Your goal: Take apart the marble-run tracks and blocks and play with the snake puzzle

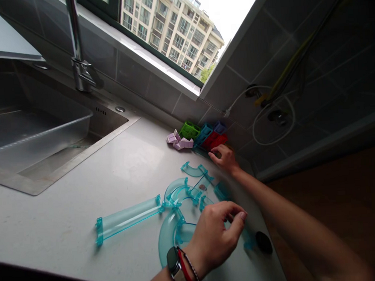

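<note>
A right hand (224, 157) hangs by a red block (213, 140) near the tiled wall (161, 91), the left hand (216, 225) over blue track pieces (131, 217), seemingly spread for easy access; fingers curl, but whether either hand pinches anything cannot be told.

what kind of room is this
Probably a kitchen: a metal sink with a tap behind it is set into a pale counter, against a tiled wall.

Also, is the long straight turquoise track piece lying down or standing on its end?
Lying down: the straight turquoise track piece stretches lengthwise along the white countertop.
</note>
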### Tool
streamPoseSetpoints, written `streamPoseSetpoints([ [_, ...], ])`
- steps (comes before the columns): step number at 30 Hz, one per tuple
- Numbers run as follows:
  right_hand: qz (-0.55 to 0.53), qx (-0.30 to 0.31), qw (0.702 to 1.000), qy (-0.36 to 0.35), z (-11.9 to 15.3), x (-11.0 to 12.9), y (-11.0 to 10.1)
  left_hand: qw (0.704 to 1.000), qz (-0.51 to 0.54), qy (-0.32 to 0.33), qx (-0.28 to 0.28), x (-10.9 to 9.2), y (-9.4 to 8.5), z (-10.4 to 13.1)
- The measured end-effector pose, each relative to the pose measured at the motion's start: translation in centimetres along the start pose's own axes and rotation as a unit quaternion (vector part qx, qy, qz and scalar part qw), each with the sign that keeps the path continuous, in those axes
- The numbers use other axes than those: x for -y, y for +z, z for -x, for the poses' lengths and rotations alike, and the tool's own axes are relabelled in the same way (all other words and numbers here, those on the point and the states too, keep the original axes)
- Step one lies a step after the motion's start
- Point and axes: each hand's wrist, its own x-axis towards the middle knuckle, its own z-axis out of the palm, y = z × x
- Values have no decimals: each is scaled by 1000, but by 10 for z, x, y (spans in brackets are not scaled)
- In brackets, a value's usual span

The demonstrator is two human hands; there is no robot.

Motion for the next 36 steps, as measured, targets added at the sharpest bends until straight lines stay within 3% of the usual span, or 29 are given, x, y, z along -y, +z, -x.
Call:
streamPoseSetpoints([
  [6, 35, 184, 980, -70, 37, -5, -48, 993, -93, 30, 72, 10, 23, 21],
  [10, 47, 241, 966, -81, 55, 4, -70, 978, -157, 81, 114, 22, 43, 34],
  [16, 18, 172, 973, -153, 76, 79, -91, 942, -245, 123, 192, 40, 62, 37],
  [20, 4, 171, 958, -230, 76, 125, -88, 933, -265, 127, 206, 47, 64, 35],
  [23, -6, 159, 946, -282, 72, 142, -83, 928, -274, 134, 213, 48, 63, 37],
  [26, -34, 117, 946, -300, 69, 146, -79, 928, -268, 148, 211, 47, 61, 39],
  [31, -60, 63, 968, -236, 62, 126, -69, 934, -242, 190, 182, 47, 60, 40],
  [36, -29, 110, 965, -238, 60, 103, -52, 917, -280, 224, 175, 54, 66, 43],
])
